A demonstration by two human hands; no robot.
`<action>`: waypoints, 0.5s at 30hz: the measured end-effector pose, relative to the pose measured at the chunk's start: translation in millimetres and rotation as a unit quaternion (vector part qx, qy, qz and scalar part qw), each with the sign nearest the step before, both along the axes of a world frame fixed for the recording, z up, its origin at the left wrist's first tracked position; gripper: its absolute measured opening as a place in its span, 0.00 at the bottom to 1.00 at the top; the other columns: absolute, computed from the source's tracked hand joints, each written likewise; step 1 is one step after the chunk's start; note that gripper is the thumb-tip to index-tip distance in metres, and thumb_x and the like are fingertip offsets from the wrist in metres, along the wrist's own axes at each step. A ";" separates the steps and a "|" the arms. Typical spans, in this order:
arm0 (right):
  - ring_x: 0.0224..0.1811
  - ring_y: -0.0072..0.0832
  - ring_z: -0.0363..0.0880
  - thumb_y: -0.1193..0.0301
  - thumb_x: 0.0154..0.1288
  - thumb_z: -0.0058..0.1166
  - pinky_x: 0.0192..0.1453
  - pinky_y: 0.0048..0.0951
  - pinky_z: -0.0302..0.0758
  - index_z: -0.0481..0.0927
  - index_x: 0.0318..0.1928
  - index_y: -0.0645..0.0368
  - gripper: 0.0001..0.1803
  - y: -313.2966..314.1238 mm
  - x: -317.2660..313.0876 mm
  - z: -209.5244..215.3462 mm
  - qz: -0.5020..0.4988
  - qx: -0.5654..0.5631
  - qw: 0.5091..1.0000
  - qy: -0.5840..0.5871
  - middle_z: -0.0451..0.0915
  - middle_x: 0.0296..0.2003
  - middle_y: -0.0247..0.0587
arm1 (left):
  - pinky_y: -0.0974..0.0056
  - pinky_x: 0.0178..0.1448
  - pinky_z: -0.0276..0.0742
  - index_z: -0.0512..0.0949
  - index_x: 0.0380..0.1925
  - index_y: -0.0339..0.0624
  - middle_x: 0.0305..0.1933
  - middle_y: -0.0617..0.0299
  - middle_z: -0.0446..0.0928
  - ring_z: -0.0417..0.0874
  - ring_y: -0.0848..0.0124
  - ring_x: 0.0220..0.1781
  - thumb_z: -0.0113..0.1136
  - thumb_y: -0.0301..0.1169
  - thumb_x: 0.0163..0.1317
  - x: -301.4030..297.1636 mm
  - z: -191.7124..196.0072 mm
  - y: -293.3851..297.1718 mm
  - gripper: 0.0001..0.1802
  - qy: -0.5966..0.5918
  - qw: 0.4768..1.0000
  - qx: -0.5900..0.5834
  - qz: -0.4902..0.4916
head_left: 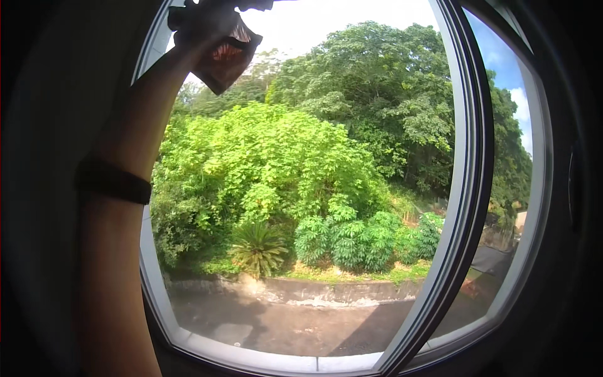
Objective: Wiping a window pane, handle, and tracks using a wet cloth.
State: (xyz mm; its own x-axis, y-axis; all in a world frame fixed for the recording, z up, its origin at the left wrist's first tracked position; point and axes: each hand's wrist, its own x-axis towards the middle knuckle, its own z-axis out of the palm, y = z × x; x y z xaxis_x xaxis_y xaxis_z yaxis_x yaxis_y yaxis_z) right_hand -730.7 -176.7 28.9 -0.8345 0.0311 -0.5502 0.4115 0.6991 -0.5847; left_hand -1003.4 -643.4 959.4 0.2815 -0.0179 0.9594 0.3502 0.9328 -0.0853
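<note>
Reddish-brown cloth (226, 65) bunches in the raised left hand (210, 26), which grips it at the upper left of the window (468, 144); any print is too dark to read. Leafy trees (392, 81) stand outside.

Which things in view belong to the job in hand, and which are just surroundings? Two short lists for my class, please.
Part of the job:
left hand, grip too dark to make out
reddish-brown cloth, at that hand
sliding window, beyond both

Just there:
dark wristband
leafy trees
cycad-like plant
low wall
paved ground
</note>
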 end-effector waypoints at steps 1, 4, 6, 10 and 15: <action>0.48 0.36 0.78 0.51 0.61 0.57 0.55 0.36 0.73 0.72 0.58 0.51 0.29 2.0 4.8 0.5 -0.006 -0.003 1.000 0.001 0.80 0.47 0.49 | 0.58 0.39 0.71 0.72 0.40 0.39 0.31 0.61 0.70 0.68 0.67 0.36 0.59 0.41 0.56 2.5 8.9 -5.5 0.19 0.066 0.935 0.055 0.344; 0.48 0.36 0.78 0.51 0.61 0.57 0.55 0.36 0.74 0.72 0.58 0.51 0.29 4.6 12.7 2.6 -0.019 -0.008 1.000 0.000 0.81 0.47 0.49 | 0.58 0.40 0.70 0.72 0.40 0.37 0.32 0.59 0.70 0.69 0.66 0.38 0.59 0.41 0.56 -10.3 26.2 -16.1 0.19 0.047 0.912 0.078 0.401; 0.48 0.36 0.78 0.51 0.61 0.57 0.55 0.36 0.74 0.72 0.58 0.51 0.29 6.2 17.0 1.2 -0.021 -0.012 1.000 0.000 0.81 0.47 0.49 | 0.58 0.41 0.70 0.72 0.40 0.36 0.33 0.58 0.70 0.70 0.65 0.39 0.60 0.41 0.55 -14.3 21.4 -2.2 0.20 0.041 0.908 0.064 0.411; 0.48 0.36 0.79 0.51 0.61 0.57 0.55 0.36 0.74 0.73 0.58 0.51 0.29 8.5 13.0 2.1 -0.012 -0.017 1.000 0.011 0.81 0.47 0.49 | 0.58 0.42 0.69 0.72 0.43 0.36 0.38 0.57 0.71 0.71 0.63 0.43 0.58 0.37 0.55 18.7 -33.2 78.6 0.20 0.040 0.894 -0.084 0.437; 0.48 0.37 0.79 0.51 0.61 0.57 0.55 0.36 0.74 0.73 0.57 0.52 0.29 9.9 32.9 2.0 -0.046 -0.030 0.998 0.015 0.81 0.47 0.49 | 0.62 0.44 0.75 0.70 0.54 0.38 0.45 0.56 0.71 0.76 0.66 0.45 0.55 0.29 0.62 62.2 -186.6 226.6 0.20 0.169 0.835 -0.401 0.337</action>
